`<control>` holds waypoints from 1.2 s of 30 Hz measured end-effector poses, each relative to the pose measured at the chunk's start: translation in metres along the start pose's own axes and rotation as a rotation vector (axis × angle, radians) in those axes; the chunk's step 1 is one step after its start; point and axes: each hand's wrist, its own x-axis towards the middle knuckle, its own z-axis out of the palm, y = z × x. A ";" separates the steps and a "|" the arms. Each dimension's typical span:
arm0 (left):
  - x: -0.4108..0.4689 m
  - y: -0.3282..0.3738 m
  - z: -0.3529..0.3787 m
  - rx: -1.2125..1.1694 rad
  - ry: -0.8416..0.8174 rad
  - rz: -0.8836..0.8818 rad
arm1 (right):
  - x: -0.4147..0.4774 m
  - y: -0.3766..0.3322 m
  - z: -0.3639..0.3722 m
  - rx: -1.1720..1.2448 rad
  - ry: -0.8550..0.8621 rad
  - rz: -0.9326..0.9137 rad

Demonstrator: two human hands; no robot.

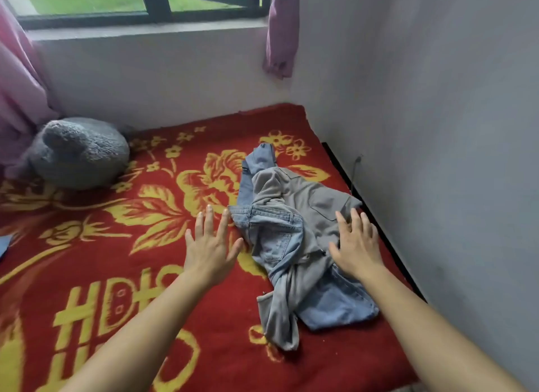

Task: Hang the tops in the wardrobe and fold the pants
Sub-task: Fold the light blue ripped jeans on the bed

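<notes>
Grey pants (309,205) crumpled over blue jeans (274,234).

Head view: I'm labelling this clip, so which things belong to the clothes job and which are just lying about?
Job: blue jeans; grey garment tangled with them; left hand, open beside the pile; right hand, open over the grey garment.
Lying about: grey plush toy; red flowered blanket; pink curtains.
</notes>
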 end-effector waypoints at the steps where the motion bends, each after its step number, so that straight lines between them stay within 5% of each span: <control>1: 0.010 -0.003 0.014 -0.012 -0.014 -0.004 | 0.008 -0.005 0.012 0.027 -0.042 0.005; 13: 0.101 0.001 0.225 -0.133 -0.124 -0.053 | 0.134 -0.057 0.202 0.630 -0.165 0.176; 22: 0.202 0.020 0.271 -0.183 -0.174 -0.013 | 0.207 -0.067 0.255 0.900 -0.142 0.497; 25: 0.206 0.022 0.276 -0.205 -0.302 -0.019 | 0.200 -0.071 0.260 0.981 -0.216 0.344; 30: 0.138 0.013 0.302 -0.152 -0.516 0.021 | 0.102 -0.070 0.299 0.956 -0.692 -0.118; 36: 0.092 0.027 0.310 0.048 -0.453 0.167 | 0.029 -0.072 0.319 0.957 -0.608 0.017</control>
